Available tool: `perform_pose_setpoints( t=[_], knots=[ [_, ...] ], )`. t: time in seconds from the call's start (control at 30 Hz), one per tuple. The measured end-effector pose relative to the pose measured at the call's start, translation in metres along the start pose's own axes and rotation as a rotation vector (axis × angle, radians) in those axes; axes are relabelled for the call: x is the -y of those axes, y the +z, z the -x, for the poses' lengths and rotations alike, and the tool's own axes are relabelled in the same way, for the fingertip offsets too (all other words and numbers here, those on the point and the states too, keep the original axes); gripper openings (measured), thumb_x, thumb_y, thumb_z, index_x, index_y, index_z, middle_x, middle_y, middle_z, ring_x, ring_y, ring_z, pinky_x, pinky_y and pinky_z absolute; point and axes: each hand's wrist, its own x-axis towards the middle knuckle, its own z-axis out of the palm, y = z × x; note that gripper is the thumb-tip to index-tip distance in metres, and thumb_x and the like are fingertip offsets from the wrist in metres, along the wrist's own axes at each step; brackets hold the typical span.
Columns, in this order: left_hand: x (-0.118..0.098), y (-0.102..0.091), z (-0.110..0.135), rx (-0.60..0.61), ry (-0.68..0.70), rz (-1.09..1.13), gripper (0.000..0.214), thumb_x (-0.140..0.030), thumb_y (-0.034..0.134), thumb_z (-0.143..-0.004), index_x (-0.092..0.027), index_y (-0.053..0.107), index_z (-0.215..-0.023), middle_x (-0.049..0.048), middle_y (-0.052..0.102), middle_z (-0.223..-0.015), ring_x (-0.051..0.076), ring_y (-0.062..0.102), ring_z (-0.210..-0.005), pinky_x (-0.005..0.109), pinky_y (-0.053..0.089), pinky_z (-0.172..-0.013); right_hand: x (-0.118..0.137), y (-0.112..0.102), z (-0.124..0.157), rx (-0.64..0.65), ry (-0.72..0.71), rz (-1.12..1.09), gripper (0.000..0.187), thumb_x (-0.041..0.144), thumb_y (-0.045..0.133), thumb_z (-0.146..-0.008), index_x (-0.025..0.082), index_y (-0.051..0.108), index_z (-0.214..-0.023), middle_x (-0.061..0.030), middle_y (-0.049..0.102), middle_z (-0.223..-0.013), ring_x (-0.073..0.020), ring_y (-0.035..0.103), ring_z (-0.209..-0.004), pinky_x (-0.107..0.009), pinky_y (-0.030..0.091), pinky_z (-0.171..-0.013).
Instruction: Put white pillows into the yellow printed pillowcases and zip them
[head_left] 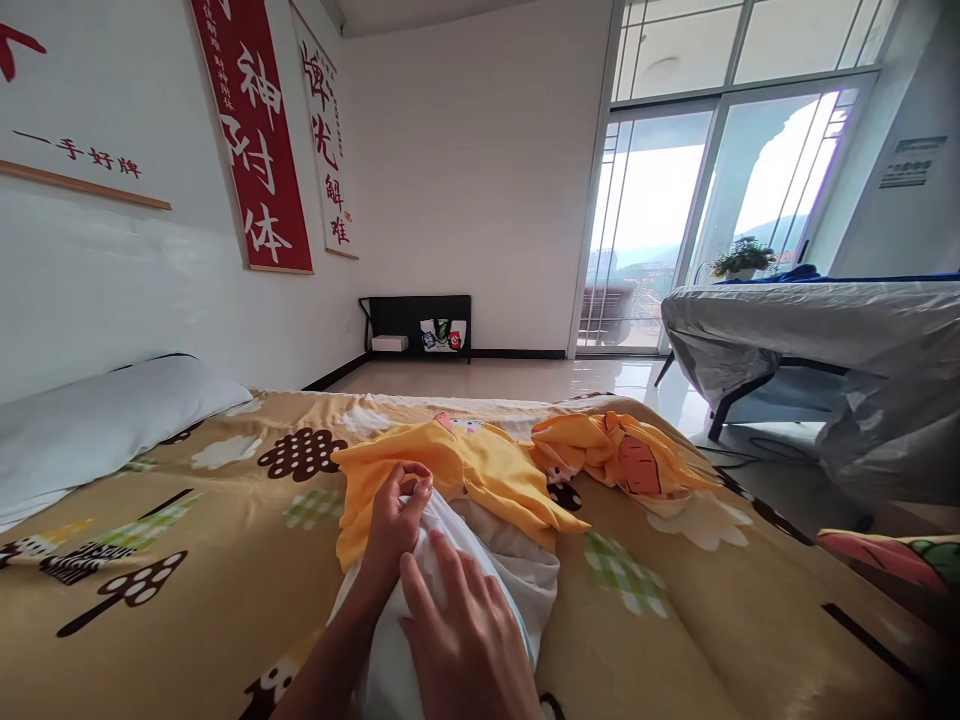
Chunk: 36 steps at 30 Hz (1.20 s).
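Lengthwise, white cloth (390, 645) points away, left hand (392, 522) pinching it, right hand (463, 615) spread atop.

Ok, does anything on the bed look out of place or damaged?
Only the crumpled orange cloth looks untidy: it lies bunched on the bedspread, right of the more spread-out yellow cloth. No spill or damage stands out.

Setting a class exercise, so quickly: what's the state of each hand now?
Left hand: closed, pinching the white cloth.
Right hand: open, laid over the same cloth.
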Motion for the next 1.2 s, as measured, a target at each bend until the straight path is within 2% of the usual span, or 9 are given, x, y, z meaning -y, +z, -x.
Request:
perform_pose_setpoints(
  t=[0.2, 0.33, 0.5, 0.57, 0.67, 0.8, 0.9, 1.03, 1.2],
  knots=[
    [-0.007, -0.014, -0.002, 0.171, -0.095, 0.028, 0.032, -0.046, 0.063, -0.076, -0.018, 0.055, -0.091, -0.0039, 0.052, -0.066, 0.009, 0.043, -0.056, 0.019, 0.034, -0.051, -0.017, -0.002, -0.004, 0.166, 0.038, -0.057, 0.047, 0.013, 0.056, -0.079, 0.020, 0.057, -0.125, -0.0174, 0.053, -0.136, -0.0301, 0.061, -0.108, -0.040, 0.056, -0.082],
    [-0.015, -0.027, -0.004, 0.294, -0.079, -0.097, 0.038, -0.049, 0.057, -0.080, -0.017, 0.060, -0.100, -0.0018, 0.053, -0.069, 0.012, 0.049, -0.062, 0.021, 0.039, -0.055, -0.030, -0.007, -0.015, 0.348, 0.083, -0.174, 0.052, 0.002, 0.046, -0.076, 0.019, 0.057, -0.124, -0.0141, 0.062, -0.119, -0.0242, 0.065, -0.097, -0.033, 0.056, -0.077],
    [-0.015, -0.052, -0.010, 0.263, 0.116, -0.548, 0.029, -0.040, 0.044, -0.089, -0.019, 0.061, -0.097, 0.0059, 0.064, -0.097, 0.021, 0.059, -0.092, 0.034, 0.046, -0.087, -0.049, -0.015, -0.031, 0.537, 0.240, -0.257, 0.055, -0.002, 0.042, -0.076, 0.023, 0.059, -0.123, -0.0084, 0.063, -0.107, -0.0191, 0.066, -0.088, -0.027, 0.052, -0.073],
    [-0.011, -0.057, -0.011, 0.419, 0.178, -0.747, 0.025, -0.035, 0.045, -0.088, -0.020, 0.061, -0.101, 0.0062, 0.063, -0.106, 0.022, 0.058, -0.102, 0.037, 0.043, -0.095, -0.051, -0.015, -0.033, 0.552, 0.262, -0.257, 0.053, 0.000, 0.042, -0.079, 0.024, 0.058, -0.124, -0.0082, 0.062, -0.110, -0.0192, 0.065, -0.090, -0.027, 0.051, -0.073],
    [-0.003, -0.053, -0.009, 0.612, 0.172, -0.923, 0.041, -0.032, 0.052, -0.083, -0.023, 0.054, -0.123, 0.0080, 0.055, -0.126, 0.025, 0.050, -0.118, 0.040, 0.040, -0.102, -0.050, -0.014, -0.033, 0.573, 0.252, -0.273, 0.047, 0.003, 0.043, -0.080, 0.025, 0.061, -0.118, -0.0073, 0.062, -0.109, -0.0188, 0.065, -0.091, -0.026, 0.049, -0.072],
    [0.004, -0.041, -0.010, 0.619, 0.214, -1.051, 0.049, -0.029, 0.053, -0.081, -0.024, 0.051, -0.129, 0.0107, 0.052, -0.130, 0.028, 0.045, -0.124, 0.046, 0.036, -0.106, -0.049, -0.012, -0.031, 0.553, 0.231, -0.293, 0.043, 0.004, 0.044, -0.081, 0.025, 0.062, -0.114, -0.0062, 0.063, -0.104, -0.0173, 0.064, -0.091, -0.023, 0.048, -0.072],
    [0.001, -0.040, -0.012, 0.623, 0.220, -0.974, 0.050, -0.031, 0.055, -0.080, -0.024, 0.051, -0.130, 0.0103, 0.053, -0.131, 0.027, 0.046, -0.124, 0.042, 0.036, -0.106, -0.050, -0.011, -0.029, 0.529, 0.230, -0.299, 0.045, 0.004, 0.043, -0.081, 0.026, 0.062, -0.115, -0.0059, 0.063, -0.104, -0.0165, 0.065, -0.090, -0.023, 0.048, -0.072],
    [-0.001, -0.043, -0.014, 0.497, 0.154, -0.913, 0.042, -0.034, 0.051, -0.084, -0.021, 0.056, -0.123, 0.0118, 0.060, -0.122, 0.028, 0.055, -0.115, 0.039, 0.042, -0.097, -0.050, -0.012, -0.029, 0.504, 0.219, -0.307, 0.044, 0.003, 0.041, -0.081, 0.025, 0.063, -0.112, -0.0054, 0.063, -0.103, -0.0169, 0.065, -0.090, -0.024, 0.049, -0.072],
    [0.007, -0.038, -0.013, 0.530, 0.122, -0.973, 0.047, -0.031, 0.059, -0.078, -0.022, 0.054, -0.123, 0.0105, 0.060, -0.123, 0.028, 0.057, -0.111, 0.036, 0.043, -0.091, -0.048, -0.013, -0.030, 0.519, 0.215, -0.318, 0.042, 0.001, 0.042, -0.079, 0.024, 0.064, -0.107, -0.0054, 0.064, -0.102, -0.0171, 0.065, -0.091, -0.024, 0.048, -0.073]
  ],
)
